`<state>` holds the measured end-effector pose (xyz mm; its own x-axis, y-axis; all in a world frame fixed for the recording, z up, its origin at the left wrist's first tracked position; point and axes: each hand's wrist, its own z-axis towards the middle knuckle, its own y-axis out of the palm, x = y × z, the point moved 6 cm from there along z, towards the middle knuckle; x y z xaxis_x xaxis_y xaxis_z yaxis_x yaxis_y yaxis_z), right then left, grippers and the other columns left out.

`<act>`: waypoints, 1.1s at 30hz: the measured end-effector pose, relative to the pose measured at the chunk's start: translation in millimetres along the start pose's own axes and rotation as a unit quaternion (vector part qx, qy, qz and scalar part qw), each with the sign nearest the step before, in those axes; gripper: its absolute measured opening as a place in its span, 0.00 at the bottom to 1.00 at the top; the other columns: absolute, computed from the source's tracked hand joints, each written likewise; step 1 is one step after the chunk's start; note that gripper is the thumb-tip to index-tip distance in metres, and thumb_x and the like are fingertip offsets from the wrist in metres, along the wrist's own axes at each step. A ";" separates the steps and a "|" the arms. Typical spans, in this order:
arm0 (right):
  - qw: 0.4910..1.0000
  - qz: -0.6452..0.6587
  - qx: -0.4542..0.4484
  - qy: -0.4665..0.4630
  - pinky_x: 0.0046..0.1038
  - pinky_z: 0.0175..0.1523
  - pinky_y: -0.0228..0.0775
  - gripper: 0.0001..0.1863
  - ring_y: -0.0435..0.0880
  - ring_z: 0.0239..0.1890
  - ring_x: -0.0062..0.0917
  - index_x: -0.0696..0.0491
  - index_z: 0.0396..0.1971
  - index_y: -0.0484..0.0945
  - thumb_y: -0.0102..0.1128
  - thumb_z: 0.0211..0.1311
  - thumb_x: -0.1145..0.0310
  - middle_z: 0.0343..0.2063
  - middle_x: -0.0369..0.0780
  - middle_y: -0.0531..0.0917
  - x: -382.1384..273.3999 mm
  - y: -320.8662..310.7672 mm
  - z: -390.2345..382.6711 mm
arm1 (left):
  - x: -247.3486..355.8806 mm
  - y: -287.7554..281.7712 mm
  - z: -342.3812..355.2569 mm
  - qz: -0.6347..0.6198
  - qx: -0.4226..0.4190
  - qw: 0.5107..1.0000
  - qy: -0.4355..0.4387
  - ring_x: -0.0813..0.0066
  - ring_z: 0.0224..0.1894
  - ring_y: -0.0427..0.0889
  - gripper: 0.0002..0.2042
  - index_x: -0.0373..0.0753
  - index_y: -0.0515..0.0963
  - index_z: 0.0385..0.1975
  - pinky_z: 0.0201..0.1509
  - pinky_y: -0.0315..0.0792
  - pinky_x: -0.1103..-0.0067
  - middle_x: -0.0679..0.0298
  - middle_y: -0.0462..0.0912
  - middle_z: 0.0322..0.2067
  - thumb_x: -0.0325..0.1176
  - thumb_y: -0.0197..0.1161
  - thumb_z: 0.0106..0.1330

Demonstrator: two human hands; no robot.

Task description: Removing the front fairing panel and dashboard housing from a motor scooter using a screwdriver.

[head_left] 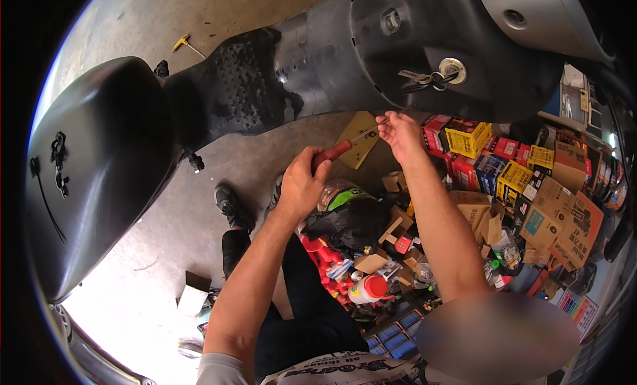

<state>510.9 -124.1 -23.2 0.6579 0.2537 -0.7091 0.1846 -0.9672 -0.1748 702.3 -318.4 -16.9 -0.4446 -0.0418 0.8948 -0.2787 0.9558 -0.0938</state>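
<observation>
My left hand [305,176] grips a screwdriver by its red handle [333,153]; the thin shaft angles up and right toward my right hand [401,136], whose fingers are pinched around it near the far end. Both hands are just below the edge of a black scooter body [312,60], stretching across the upper view. A bunch of keys [418,80] hangs at its round lock [452,70], above my right hand. The screwdriver's tip is too small to make out clearly. A yellow flat board [358,163] lies below the screwdriver.
Cardboard boxes [551,219], coloured cartons [468,139], bottles and a white red-lidded tub [365,289] crowd the lower right. A black seat [99,166] with cables fills the left. A yellow T-handle tool [180,43] lies on the concrete floor [146,259]. My shoes stand below the scooter.
</observation>
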 end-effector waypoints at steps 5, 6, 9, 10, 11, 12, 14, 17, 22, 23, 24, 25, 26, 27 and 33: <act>1.000 0.005 -0.002 0.003 0.22 0.34 0.74 0.08 0.80 0.27 0.20 0.55 0.38 0.73 0.49 0.71 0.66 0.31 0.41 0.83 3.4 -3.1 -1.9 | 0.7 -1.0 -0.3 0.012 -0.005 1.000 0.009 0.51 0.44 0.80 0.16 0.35 0.73 0.47 0.48 0.72 0.68 0.47 0.81 0.39 0.37 0.59 0.65; 1.000 0.001 -0.001 0.001 0.22 0.34 0.74 0.08 0.80 0.27 0.20 0.55 0.38 0.73 0.49 0.71 0.66 0.31 0.41 0.83 2.4 -3.0 -2.2 | 0.9 -1.3 -0.3 0.013 -0.005 1.000 0.009 0.51 0.44 0.80 0.16 0.35 0.73 0.47 0.48 0.72 0.68 0.47 0.81 0.39 0.37 0.59 0.65; 1.000 0.005 -0.006 0.003 0.22 0.34 0.74 0.08 0.80 0.27 0.20 0.55 0.38 0.73 0.49 0.71 0.66 0.32 0.41 0.83 0.9 -1.4 -2.4 | 2.4 -0.7 -0.2 0.003 -0.002 1.000 0.010 0.51 0.43 0.81 0.15 0.35 0.73 0.47 0.48 0.72 0.68 0.47 0.81 0.38 0.37 0.59 0.65; 1.000 0.006 -0.006 0.002 0.22 0.34 0.74 0.08 0.80 0.27 0.20 0.55 0.38 0.73 0.49 0.71 0.66 0.32 0.41 0.83 0.9 -1.7 -2.0 | 2.3 -1.1 -0.6 0.002 0.001 1.000 0.010 0.52 0.43 0.81 0.15 0.35 0.73 0.47 0.47 0.72 0.68 0.47 0.81 0.38 0.37 0.59 0.65; 1.000 0.005 -0.010 0.000 0.22 0.34 0.74 0.08 0.80 0.27 0.20 0.55 0.38 0.73 0.49 0.71 0.66 0.32 0.41 0.83 0.7 -1.4 -1.5 | 2.3 -1.3 -0.7 0.002 0.004 1.000 0.009 0.52 0.43 0.81 0.15 0.35 0.73 0.46 0.47 0.72 0.68 0.47 0.81 0.38 0.37 0.59 0.65; 1.000 0.005 -0.014 -0.002 0.22 0.34 0.74 0.08 0.80 0.27 0.20 0.55 0.38 0.73 0.49 0.71 0.66 0.32 0.41 0.83 0.5 -1.0 -1.0 | 2.4 -1.1 -0.6 0.002 0.004 1.000 0.010 0.52 0.43 0.81 0.15 0.35 0.73 0.46 0.47 0.72 0.68 0.47 0.81 0.38 0.37 0.59 0.65; 1.000 0.002 -0.010 0.000 0.22 0.35 0.74 0.08 0.80 0.27 0.20 0.55 0.38 0.73 0.49 0.71 0.66 0.32 0.41 0.83 0.7 -1.6 0.2 | 2.8 -1.1 -0.2 -0.001 0.005 1.000 0.008 0.52 0.43 0.81 0.14 0.35 0.73 0.46 0.47 0.72 0.68 0.47 0.81 0.38 0.36 0.59 0.65; 1.000 0.008 -0.012 0.002 0.22 0.35 0.74 0.08 0.80 0.28 0.20 0.55 0.38 0.73 0.49 0.71 0.66 0.32 0.41 0.83 -0.9 -2.8 1.1 | 7.5 -0.9 0.9 0.008 0.011 1.000 0.014 0.51 0.42 0.80 0.14 0.35 0.74 0.46 0.46 0.73 0.67 0.48 0.81 0.37 0.35 0.60 0.64; 0.998 0.064 -0.022 0.003 0.22 0.35 0.74 0.08 0.79 0.29 0.19 0.54 0.38 0.73 0.49 0.71 0.66 0.33 0.40 0.83 -0.5 -0.3 3.8 | 37.6 -12.8 5.8 0.094 0.065 0.990 0.086 0.48 0.41 0.80 0.14 0.36 0.75 0.45 0.44 0.73 0.65 0.48 0.81 0.37 0.34 0.61 0.62; 0.996 0.083 -0.019 0.001 0.22 0.36 0.74 0.08 0.79 0.29 0.19 0.54 0.38 0.73 0.49 0.71 0.66 0.33 0.40 0.83 0.6 -0.7 4.1 | 40.8 -13.6 9.6 0.113 0.055 0.989 0.080 0.47 0.40 0.79 0.14 0.35 0.75 0.44 0.44 0.73 0.65 0.49 0.81 0.37 0.34 0.62 0.62; 0.995 0.103 -0.016 -0.001 0.22 0.36 0.74 0.08 0.79 0.29 0.19 0.54 0.38 0.73 0.49 0.71 0.66 0.33 0.40 0.83 1.4 -1.5 4.4 | 41.0 -15.0 13.0 0.114 0.055 0.989 0.080 0.47 0.40 0.79 0.14 0.35 0.75 0.44 0.44 0.73 0.65 0.49 0.81 0.37 0.34 0.62 0.62; 0.994 0.104 -0.017 -0.001 0.22 0.36 0.74 0.08 0.79 0.29 0.19 0.54 0.38 0.73 0.49 0.71 0.66 0.33 0.40 0.83 2.1 -0.5 4.1 | 42.8 -17.4 15.7 0.116 0.040 0.987 0.104 0.47 0.40 0.80 0.13 0.35 0.76 0.43 0.43 0.73 0.63 0.49 0.81 0.36 0.34 0.62 0.61; 0.993 0.119 -0.020 -0.003 0.22 0.36 0.74 0.08 0.79 0.30 0.19 0.54 0.38 0.73 0.50 0.71 0.66 0.34 0.40 0.83 2.2 0.2 3.8 | 44.9 -18.9 18.5 0.119 0.024 0.984 0.127 0.47 0.39 0.80 0.13 0.34 0.76 0.42 0.43 0.74 0.62 0.49 0.81 0.36 0.35 0.62 0.61; 0.991 0.133 -0.022 -0.006 0.22 0.37 0.74 0.07 0.79 0.30 0.20 0.54 0.38 0.73 0.50 0.71 0.66 0.35 0.40 0.83 2.3 0.7 3.1 | 45.1 -21.2 22.2 0.120 0.024 0.984 0.128 0.47 0.39 0.80 0.13 0.34 0.76 0.42 0.43 0.74 0.62 0.49 0.81 0.36 0.35 0.62 0.61; 0.984 0.157 -0.077 0.026 0.22 0.37 0.74 0.07 0.79 0.30 0.19 0.53 0.38 0.74 0.50 0.71 0.66 0.35 0.40 0.83 14.4 35.6 -19.4 | 7.9 -16.1 41.1 -0.079 -0.160 0.975 -0.135 0.72 0.30 0.79 0.17 0.31 0.76 0.40 0.36 0.73 0.74 0.59 0.82 0.26 0.42 0.60 0.66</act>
<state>541.2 -154.6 -26.4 0.7356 -0.0536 -0.6753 0.0713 -0.9852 0.1558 668.4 -346.1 -26.3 -0.6378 -0.2296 0.7352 -0.1019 0.9713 0.2149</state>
